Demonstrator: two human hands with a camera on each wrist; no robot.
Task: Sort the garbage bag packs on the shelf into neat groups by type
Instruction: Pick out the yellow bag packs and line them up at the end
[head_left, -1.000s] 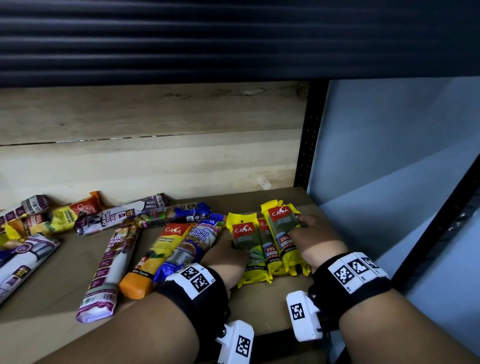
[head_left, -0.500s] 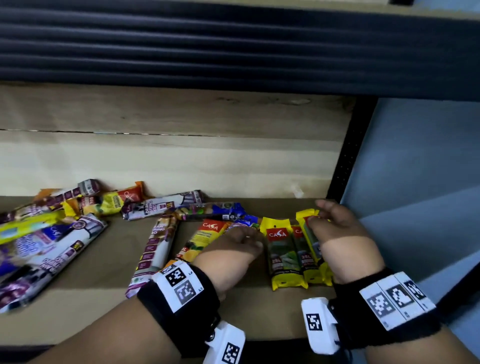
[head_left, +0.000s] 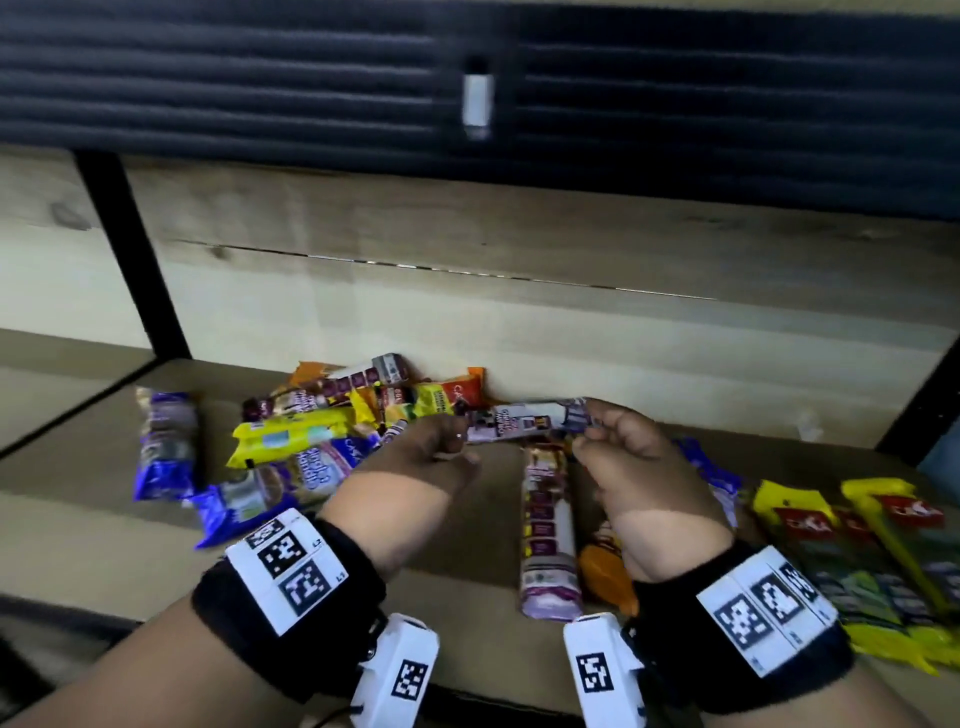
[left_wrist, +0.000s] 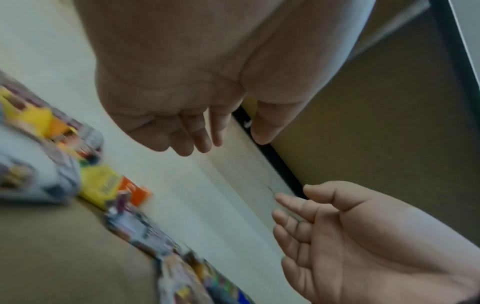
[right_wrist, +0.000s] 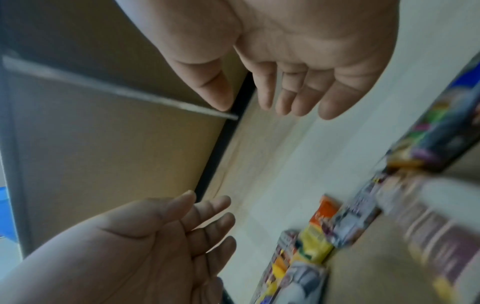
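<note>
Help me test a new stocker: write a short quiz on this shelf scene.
1. True or false: the left hand and the right hand each grip a pack.
2. Where on the shelf do the yellow-green packs lie side by side? A) far left B) far right C) back centre
3. What colour is the pack just right of the purple pack?

Key: 1 false, both hands are empty; 2 B; 3 orange, the orange pack.
</note>
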